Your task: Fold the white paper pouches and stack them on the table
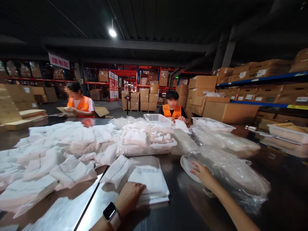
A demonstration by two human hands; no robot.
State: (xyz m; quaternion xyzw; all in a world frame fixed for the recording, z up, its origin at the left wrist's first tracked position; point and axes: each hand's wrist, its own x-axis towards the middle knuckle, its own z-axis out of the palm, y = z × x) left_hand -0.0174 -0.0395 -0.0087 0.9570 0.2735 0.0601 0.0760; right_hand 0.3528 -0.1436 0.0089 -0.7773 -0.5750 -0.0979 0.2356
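A stack of flat white bags (149, 183), the top one printed with dark marks, lies on the dark tabletop. My left hand (132, 194), with a watch on its wrist, is closed at the near left edge of that stack; its fingertips are partly hidden. Beside the stack's far left corner sits a filled white packet (117, 170). On the right, my right hand (201, 173) has its fingers apart over a round white item (189, 168), at the edge of a clear plastic bag (233, 173). Whether the fingers touch it, I cannot tell.
Many filled white packets (64, 154) cover the table's left side. A white perforated basket (149, 150) holds more packets. Two co-workers in orange vests (84, 104) are across the table. Another white tray (214, 125) and clear plastic lie at the right.
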